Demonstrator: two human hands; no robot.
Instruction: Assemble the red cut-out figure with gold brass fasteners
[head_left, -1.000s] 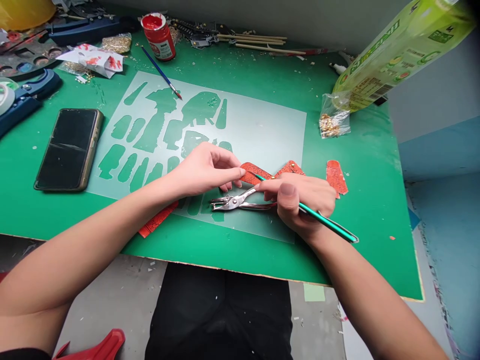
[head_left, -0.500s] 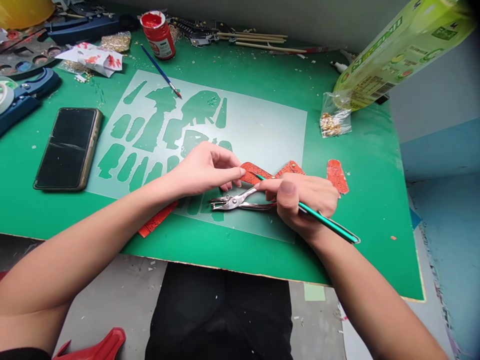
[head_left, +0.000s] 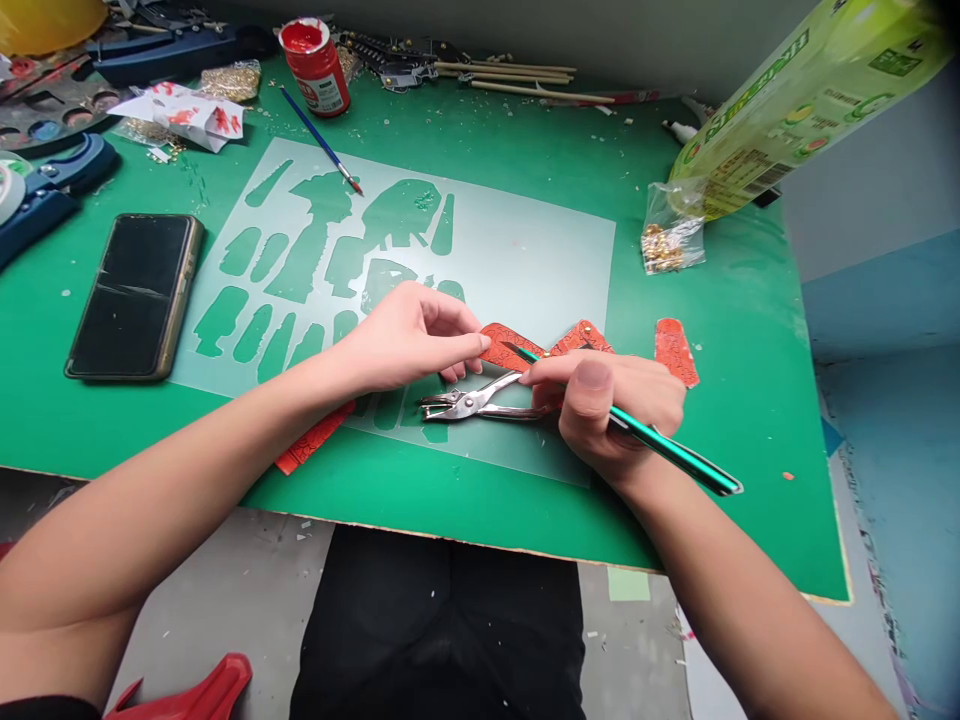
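Note:
My left hand (head_left: 420, 335) pinches the left end of a red piece (head_left: 499, 345) covered in black line patterns. This piece meets a second red patterned piece (head_left: 581, 338) at a small gold fastener. My right hand (head_left: 619, 400) grips a slim green craft knife (head_left: 667, 455), its dark pointed tip lying over the red piece close to my left fingertips. Beneath my right fingers is a metal hole punch (head_left: 469, 402), its jaws facing left and its handles partly covered. Another red piece (head_left: 676, 352) lies to the right, and one more (head_left: 319, 438) shows under my left forearm.
A translucent sheet with cut-out shapes (head_left: 540, 250) covers the middle of the green table (head_left: 750, 520). Around it are a phone (head_left: 135, 297), a blue paintbrush (head_left: 322, 140), a red paint jar (head_left: 319, 75), a tall green bottle (head_left: 795, 110) and a bag of gold fasteners (head_left: 671, 235).
My right hand has shifted slightly right, and the green craft knife has slid right and tilted a little with it. My left hand keeps its place on the red piece.

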